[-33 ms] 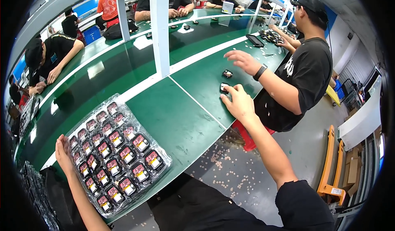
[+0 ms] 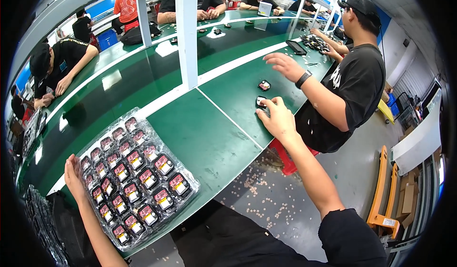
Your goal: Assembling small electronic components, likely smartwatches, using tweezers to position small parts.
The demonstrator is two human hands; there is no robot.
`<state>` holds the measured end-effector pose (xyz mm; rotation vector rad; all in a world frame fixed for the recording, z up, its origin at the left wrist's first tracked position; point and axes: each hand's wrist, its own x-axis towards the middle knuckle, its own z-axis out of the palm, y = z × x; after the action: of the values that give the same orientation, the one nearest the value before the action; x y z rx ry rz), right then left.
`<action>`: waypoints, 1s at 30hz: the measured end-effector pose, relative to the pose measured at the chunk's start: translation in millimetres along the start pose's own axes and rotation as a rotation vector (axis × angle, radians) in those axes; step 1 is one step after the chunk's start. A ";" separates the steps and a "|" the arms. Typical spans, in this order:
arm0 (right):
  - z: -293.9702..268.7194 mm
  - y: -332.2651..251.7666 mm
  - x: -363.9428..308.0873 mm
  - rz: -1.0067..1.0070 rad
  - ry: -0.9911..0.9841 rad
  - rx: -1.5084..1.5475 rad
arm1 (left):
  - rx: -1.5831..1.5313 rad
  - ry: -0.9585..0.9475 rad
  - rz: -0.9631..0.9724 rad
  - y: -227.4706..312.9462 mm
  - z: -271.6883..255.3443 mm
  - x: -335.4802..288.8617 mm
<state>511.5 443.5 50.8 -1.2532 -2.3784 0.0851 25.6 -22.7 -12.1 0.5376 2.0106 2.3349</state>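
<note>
A clear plastic tray (image 2: 194,185) lies on the green bench to the left, its pockets holding several small black square device housings (image 2: 163,164) with red and white parts inside. Flat along the tray's left edge rests my left hand (image 2: 74,177), fingers stretched out, gripping nothing. My right hand (image 2: 282,122) reaches far right across the bench, thumb and fingertips closed on a small black device housing (image 2: 260,101) that sits at the bench surface. Just beyond it lies another such housing (image 2: 264,85), apart from my fingers.
A co-worker's hand (image 2: 288,71) hovers over the bench near my right hand. A white upright post (image 2: 186,43) rises beside the tray. Farther off are a dark tray (image 2: 296,47) and a pile of black parts (image 2: 314,43). An orange pallet jack (image 2: 381,195) stands on the floor.
Hardly anything differs; the view has shifted very slightly. My right hand remains at the black housing, and my left hand stays beside the tray.
</note>
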 end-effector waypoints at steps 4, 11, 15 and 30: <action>-2.7 3.0 8.3 -0.068 -0.015 0.096 | 0.008 -0.020 0.031 3.4 1.5 -1.4; 5.4 19.2 25.9 -0.147 0.087 0.106 | 0.008 -0.023 0.025 -0.3 -2.7 -0.4; 10.5 25.2 54.8 -0.032 0.122 0.083 | -0.005 -0.034 0.026 -5.2 -8.6 1.1; 16.9 30.1 56.3 -0.099 0.212 0.218 | 0.094 0.078 0.041 16.3 8.3 -6.4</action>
<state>500.3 508.5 48.0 -0.9908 -2.1781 0.1674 37.3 -19.1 2.9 0.5037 2.1724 2.3291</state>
